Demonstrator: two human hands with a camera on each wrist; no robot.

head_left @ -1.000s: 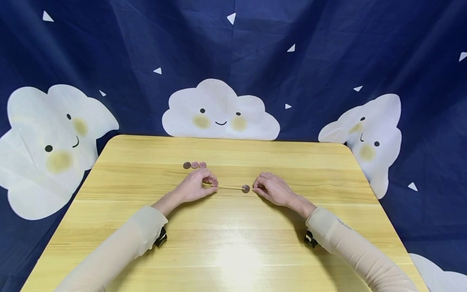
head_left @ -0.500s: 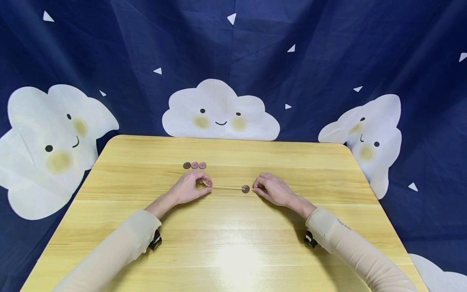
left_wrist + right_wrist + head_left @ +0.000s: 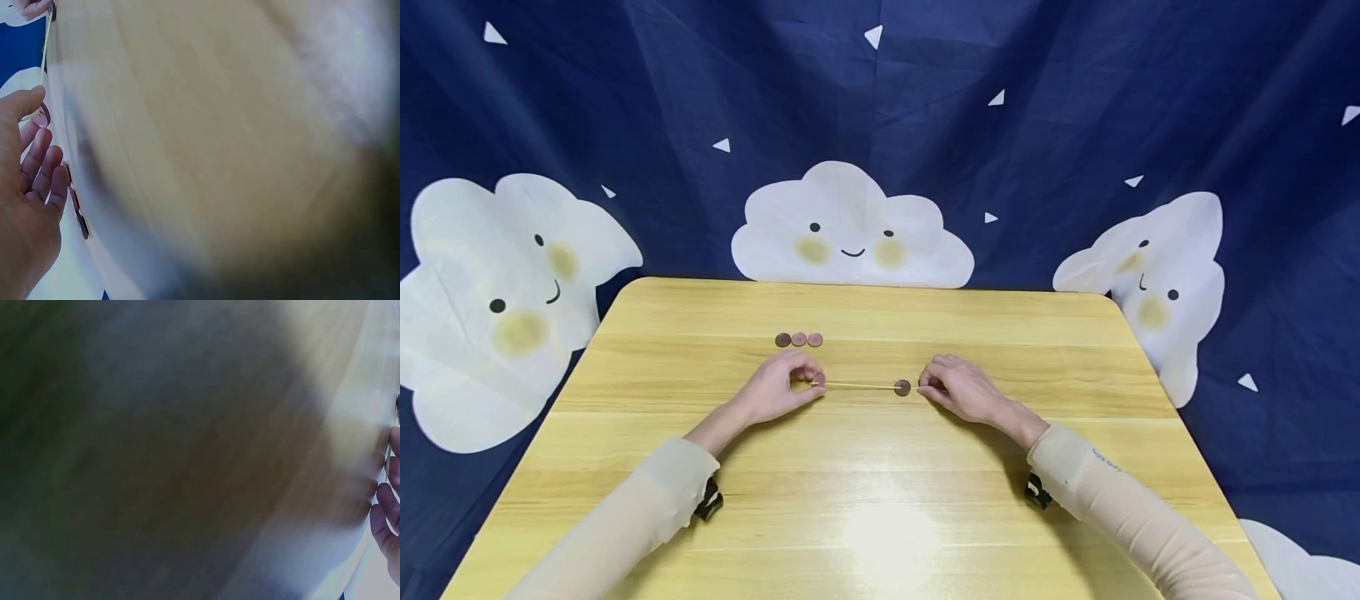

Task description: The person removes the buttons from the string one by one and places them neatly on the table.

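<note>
In the head view my left hand (image 3: 778, 387) pinches a pink button (image 3: 818, 380) between thumb and forefinger. A thin yellow string (image 3: 861, 386) runs from there, stretched nearly straight, to a dark brown button (image 3: 902, 387) on its right part. Just right of that brown button, the fingertips of my right hand (image 3: 962, 389) pinch the string's other end. The left wrist view shows the pink button (image 3: 41, 117) at the thumb, with the remaining fingers loosely bent. Only a few fingers (image 3: 389, 509) of the right hand appear at the edge of the right wrist view.
Behind the left hand, a brown button (image 3: 782, 340) and two pink buttons (image 3: 807, 340) lie side by side in a row on the wooden table (image 3: 880, 467). A dark blue curtain (image 3: 1030, 167) with white clouds hangs beyond the far edge.
My left hand has moved leftward with the pink button, away from the brown button. The stretch of string between the two buttons is longer. The right hand has stayed in place.
</note>
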